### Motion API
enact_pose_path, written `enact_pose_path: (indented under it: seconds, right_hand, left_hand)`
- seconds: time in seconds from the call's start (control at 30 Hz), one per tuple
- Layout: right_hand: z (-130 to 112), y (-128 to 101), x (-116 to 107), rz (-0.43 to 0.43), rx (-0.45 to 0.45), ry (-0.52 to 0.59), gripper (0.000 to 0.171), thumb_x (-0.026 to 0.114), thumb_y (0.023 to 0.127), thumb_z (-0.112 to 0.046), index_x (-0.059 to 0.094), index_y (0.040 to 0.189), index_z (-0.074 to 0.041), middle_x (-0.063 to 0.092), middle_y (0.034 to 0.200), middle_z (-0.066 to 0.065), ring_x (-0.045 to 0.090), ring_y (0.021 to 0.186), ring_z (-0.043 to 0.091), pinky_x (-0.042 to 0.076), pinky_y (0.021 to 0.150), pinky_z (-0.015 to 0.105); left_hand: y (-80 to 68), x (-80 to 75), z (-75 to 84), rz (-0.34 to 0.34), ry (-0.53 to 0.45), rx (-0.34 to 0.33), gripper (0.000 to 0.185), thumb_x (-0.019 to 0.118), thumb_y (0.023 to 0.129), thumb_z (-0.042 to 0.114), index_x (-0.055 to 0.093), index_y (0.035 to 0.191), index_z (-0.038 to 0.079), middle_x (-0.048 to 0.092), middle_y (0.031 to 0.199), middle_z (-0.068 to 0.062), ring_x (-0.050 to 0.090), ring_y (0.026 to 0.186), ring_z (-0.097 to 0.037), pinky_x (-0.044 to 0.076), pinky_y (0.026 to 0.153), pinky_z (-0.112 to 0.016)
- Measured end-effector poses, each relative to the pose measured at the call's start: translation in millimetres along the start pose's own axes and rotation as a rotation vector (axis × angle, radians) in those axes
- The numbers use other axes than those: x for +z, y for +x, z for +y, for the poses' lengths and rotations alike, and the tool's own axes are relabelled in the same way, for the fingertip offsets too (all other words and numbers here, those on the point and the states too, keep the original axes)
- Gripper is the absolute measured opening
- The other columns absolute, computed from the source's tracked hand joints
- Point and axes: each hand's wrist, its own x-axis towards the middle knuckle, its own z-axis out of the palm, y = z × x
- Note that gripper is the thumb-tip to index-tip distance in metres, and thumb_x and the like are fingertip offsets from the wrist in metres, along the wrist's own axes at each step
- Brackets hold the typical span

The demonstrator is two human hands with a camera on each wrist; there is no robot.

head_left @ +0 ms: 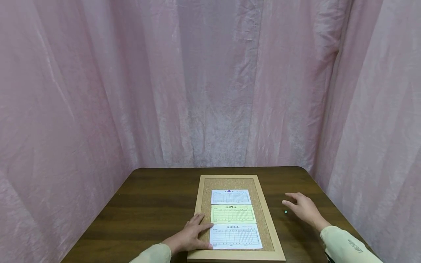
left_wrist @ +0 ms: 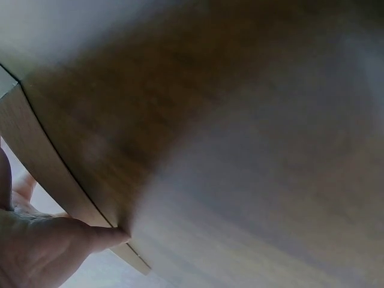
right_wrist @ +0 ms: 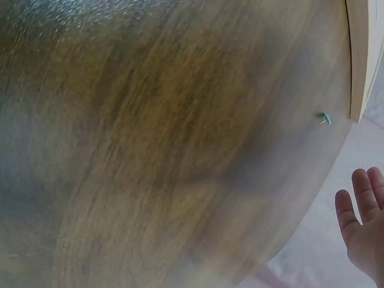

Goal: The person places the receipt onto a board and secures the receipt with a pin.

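A wood-framed corkboard [head_left: 227,182] lies on the table with three printed slips in a column: a white one [head_left: 231,198] at the top, a pale green one [head_left: 233,215] in the middle, another white one [head_left: 235,237] nearest me. A purple pushpin [head_left: 229,191] marks the top slip, a dark pin [head_left: 231,207] the green one. My left hand [head_left: 189,235] rests with spread fingers over the board's left side, thumb and fingertip at the lowest slip's left edge. Beside a small green thumbtack [head_left: 285,212], my right hand [head_left: 304,210] hovers with relaxed fingers, holding nothing.
The dark wooden table [head_left: 148,204] extends on both sides of the board and has rounded far corners. Pink curtains [head_left: 213,91] hang behind it and along both sides. In the right wrist view the thumbtack [right_wrist: 324,118] lies near the board's frame [right_wrist: 358,60].
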Motion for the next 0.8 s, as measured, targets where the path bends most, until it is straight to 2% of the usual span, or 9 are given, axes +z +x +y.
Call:
enact_pose_path:
  seconds: [0.63, 0.8]
  right_hand:
    - [12.1, 0.6, 3.1, -0.079, 0.058, 0.034, 0.045, 0.069, 0.094, -0.030, 0.064, 0.126, 0.003, 0.064, 0.119, 0.025, 0.060, 0.107, 0.042, 0.048, 0.087, 0.057]
    - [15.0, 0.8, 4.0, -0.103, 0.092, 0.064, 0.046, 0.069, 0.094, -0.028, 0.063, 0.127, 0.004, 0.066, 0.116, 0.022, 0.062, 0.105, 0.040, 0.050, 0.085, 0.054]
  left_hand:
    - [0.9, -0.7, 2.0, -0.009, -0.007, -0.018, 0.074, 0.083, 0.077, 0.047, 0.059, 0.140, 0.016, 0.025, 0.157, -0.026, 0.013, 0.145, -0.049, 0.018, 0.106, -0.073]
    - [1.1, -1.0, 1.6, -0.008, -0.009, -0.018, 0.073, 0.083, 0.077, 0.046, 0.059, 0.140, 0.017, 0.025, 0.157, -0.026, 0.013, 0.145, -0.049, 0.018, 0.106, -0.074]
